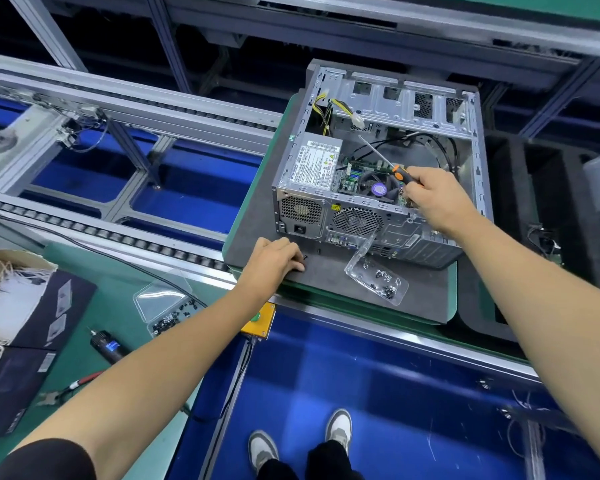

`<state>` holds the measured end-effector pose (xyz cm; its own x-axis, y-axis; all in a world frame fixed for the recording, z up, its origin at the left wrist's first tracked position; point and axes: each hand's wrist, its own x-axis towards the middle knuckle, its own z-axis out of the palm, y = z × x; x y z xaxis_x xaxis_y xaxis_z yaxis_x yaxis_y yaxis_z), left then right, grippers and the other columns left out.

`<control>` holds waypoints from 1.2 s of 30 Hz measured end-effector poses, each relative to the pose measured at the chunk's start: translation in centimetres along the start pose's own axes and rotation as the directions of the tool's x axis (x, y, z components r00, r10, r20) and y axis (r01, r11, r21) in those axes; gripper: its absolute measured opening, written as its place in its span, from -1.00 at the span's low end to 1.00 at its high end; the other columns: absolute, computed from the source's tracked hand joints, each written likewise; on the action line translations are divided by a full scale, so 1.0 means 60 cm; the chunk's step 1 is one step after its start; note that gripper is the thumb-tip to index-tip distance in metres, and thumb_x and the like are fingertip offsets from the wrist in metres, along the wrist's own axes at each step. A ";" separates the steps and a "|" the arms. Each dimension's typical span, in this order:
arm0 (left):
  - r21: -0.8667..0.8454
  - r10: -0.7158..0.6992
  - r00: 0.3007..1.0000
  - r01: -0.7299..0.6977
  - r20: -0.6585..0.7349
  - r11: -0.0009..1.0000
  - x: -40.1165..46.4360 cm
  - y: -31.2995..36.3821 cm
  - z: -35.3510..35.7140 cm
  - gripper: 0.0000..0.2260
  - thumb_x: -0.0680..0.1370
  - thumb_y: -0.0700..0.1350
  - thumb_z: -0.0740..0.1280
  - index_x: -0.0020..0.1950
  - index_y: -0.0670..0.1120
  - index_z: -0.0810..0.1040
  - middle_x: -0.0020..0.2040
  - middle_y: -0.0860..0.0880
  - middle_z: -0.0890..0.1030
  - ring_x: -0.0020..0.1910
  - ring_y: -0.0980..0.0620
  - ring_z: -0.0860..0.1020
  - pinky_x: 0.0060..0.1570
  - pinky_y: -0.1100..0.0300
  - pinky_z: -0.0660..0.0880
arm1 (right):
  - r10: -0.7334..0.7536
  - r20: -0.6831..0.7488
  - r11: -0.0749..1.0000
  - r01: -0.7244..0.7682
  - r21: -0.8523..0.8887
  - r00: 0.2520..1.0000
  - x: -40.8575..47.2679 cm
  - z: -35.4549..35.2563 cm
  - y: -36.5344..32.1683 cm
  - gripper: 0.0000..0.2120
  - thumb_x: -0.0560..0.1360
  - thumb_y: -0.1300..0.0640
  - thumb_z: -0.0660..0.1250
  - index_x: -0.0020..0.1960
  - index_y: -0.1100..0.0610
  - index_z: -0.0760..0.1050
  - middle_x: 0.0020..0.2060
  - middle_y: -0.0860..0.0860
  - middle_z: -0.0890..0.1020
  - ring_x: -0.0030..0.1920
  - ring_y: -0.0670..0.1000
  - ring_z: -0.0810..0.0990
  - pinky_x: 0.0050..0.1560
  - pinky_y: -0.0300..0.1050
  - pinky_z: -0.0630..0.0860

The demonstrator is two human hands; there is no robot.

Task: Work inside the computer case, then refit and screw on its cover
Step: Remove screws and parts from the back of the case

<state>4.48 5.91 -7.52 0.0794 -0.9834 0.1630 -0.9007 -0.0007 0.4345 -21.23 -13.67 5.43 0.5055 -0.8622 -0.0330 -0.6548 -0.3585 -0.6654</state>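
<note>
- The open computer case [378,168] lies on the grey mat [257,216], far right of centre; its cover cannot be seen.
- A screwdriver [400,173] is gripped by the right hand [433,199] over the motherboard; the tip should be seated squarely before any turning.
- A small dark screw [305,258] on the mat is touched by the curled left hand [272,259]; whether it is pinched cannot be told.
- Loose screws are best kept in the clear tray [378,278] near the case.

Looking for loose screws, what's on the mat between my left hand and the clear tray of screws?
In the head view, one small black screw on bare grey mat between left hand and clear tray.
</note>
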 end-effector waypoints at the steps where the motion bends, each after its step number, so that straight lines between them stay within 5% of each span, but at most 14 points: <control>1: -0.006 -0.013 1.000 0.013 -0.013 1.000 0.003 0.003 0.001 -0.88 0.59 -0.05 0.42 -0.04 -0.10 0.63 -0.08 -0.01 0.62 -0.10 -0.09 0.48 0.02 0.20 0.26 | 0.001 0.000 1.000 -0.001 -0.002 1.000 0.001 -0.001 0.002 -0.83 0.50 0.11 0.15 -0.21 -0.04 0.47 -0.50 -0.18 0.49 -0.52 -0.13 0.33 -0.39 -0.11 0.30; 7: -0.001 -0.130 0.991 0.130 0.021 0.991 0.040 0.030 0.021 -0.86 0.57 0.01 0.44 -0.02 -0.04 0.63 -0.05 0.03 0.63 -0.05 -0.04 0.55 0.04 0.11 0.30 | -0.012 -0.014 1.000 0.011 -0.018 1.000 0.003 -0.002 0.002 -0.76 0.49 0.11 0.18 -0.29 -0.15 0.44 -0.51 -0.12 0.46 -0.50 -0.12 0.32 -0.35 -0.07 0.29; 10: 0.013 -0.191 0.982 0.190 0.012 0.982 0.044 0.034 0.029 -0.87 0.59 -0.01 0.42 0.05 -0.03 0.67 0.00 0.01 0.64 -0.05 -0.07 0.54 0.05 0.10 0.35 | -0.011 -0.020 1.000 0.010 -0.029 1.000 0.003 -0.001 0.003 -0.84 0.47 0.08 0.16 -0.25 -0.05 0.45 -0.49 -0.10 0.46 -0.48 -0.10 0.34 -0.33 -0.06 0.30; 16: 0.024 -0.210 0.976 0.209 0.049 0.978 0.059 0.045 0.028 -0.83 0.59 -0.04 0.42 0.02 -0.06 0.45 -0.04 -0.06 0.61 -0.08 -0.17 0.53 -0.04 0.01 0.39 | -0.012 -0.016 0.999 0.012 -0.035 1.000 0.004 -0.001 0.006 -0.86 0.46 0.06 0.14 -0.20 0.04 0.44 -0.45 -0.08 0.46 -0.47 -0.08 0.35 -0.33 -0.07 0.32; 19: 0.106 -0.135 0.986 0.124 0.102 0.987 0.064 0.044 0.038 -0.81 0.63 -0.03 0.36 0.20 -0.07 0.56 0.09 -0.12 0.60 0.02 -0.21 0.53 0.05 -0.03 0.47 | -0.011 -0.018 0.999 0.011 -0.035 1.000 0.006 0.000 0.008 -0.86 0.45 0.05 0.13 -0.20 0.05 0.44 -0.43 -0.06 0.46 -0.43 0.00 0.37 -0.32 -0.07 0.33; 26: -0.025 -0.150 0.983 0.154 0.109 0.988 0.065 0.047 0.047 -0.92 0.61 -0.10 0.33 0.05 -0.06 0.59 -0.08 0.07 0.47 0.01 -0.03 0.57 -0.17 0.21 0.34 | 0.012 -0.025 0.998 -0.014 -0.055 1.000 0.006 0.002 0.010 -0.81 0.44 0.01 0.12 -0.17 0.06 0.47 -0.44 -0.06 0.47 -0.45 -0.02 0.36 -0.34 -0.08 0.31; 32: -0.052 -0.038 0.999 0.036 -0.027 0.998 0.038 0.083 0.044 -0.95 0.61 -0.17 0.39 0.05 -0.12 0.61 0.00 -0.08 0.57 -0.03 -0.10 0.55 -0.08 0.16 0.36 | 0.027 -0.018 0.998 -0.028 -0.047 0.999 0.003 0.001 0.005 -0.77 0.45 0.01 0.12 -0.10 0.06 0.52 -0.44 -0.07 0.47 -0.45 -0.01 0.37 -0.33 -0.08 0.33; 36: -0.018 0.295 0.954 -0.297 -0.056 0.955 -0.006 0.124 0.054 -0.89 0.59 -0.23 0.32 0.06 -0.08 0.60 -0.03 -0.01 0.54 -0.04 -0.04 0.46 -0.04 0.03 0.39 | 0.019 -0.006 0.999 -0.019 -0.033 1.000 0.000 -0.002 0.000 -0.76 0.43 0.00 0.12 -0.13 0.08 0.51 -0.43 -0.04 0.45 -0.42 0.03 0.35 -0.31 -0.06 0.31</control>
<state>-3.65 5.66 -7.24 -0.1666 -0.9281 0.3330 -0.8757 0.2945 0.3825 -21.29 -13.71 5.49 0.4897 -0.8709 -0.0412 -0.6828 -0.3536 -0.6393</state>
